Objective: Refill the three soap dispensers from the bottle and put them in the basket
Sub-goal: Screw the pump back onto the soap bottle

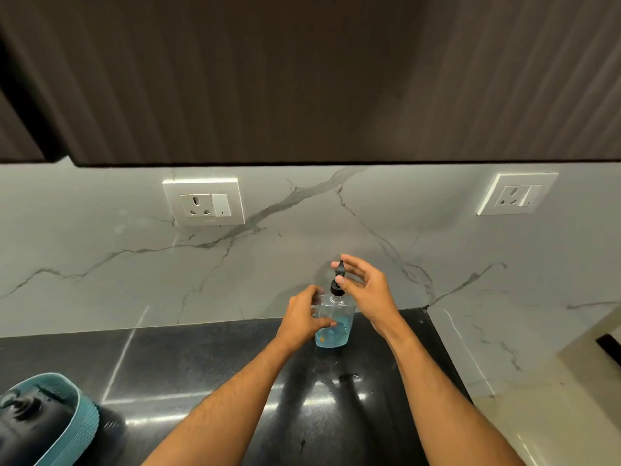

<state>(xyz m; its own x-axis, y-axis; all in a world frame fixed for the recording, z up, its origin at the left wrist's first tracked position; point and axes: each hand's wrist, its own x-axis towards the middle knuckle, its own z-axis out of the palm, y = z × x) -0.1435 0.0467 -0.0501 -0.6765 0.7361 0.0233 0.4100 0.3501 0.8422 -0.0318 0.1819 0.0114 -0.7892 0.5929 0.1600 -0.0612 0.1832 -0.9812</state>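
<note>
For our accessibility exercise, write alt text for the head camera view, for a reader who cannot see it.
A person's left hand grips a clear soap dispenser part-filled with blue liquid, upright on a black counter, while the right hand holds its black pump top. A teal basket sits at lower left, below a marble backsplash.

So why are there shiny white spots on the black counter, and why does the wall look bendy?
Head view: the polished counter mirrors overhead light as glare; the wide-angle lens curves the wall and tilts the right socket; the basket at the corner looks soft and blurred.
</note>
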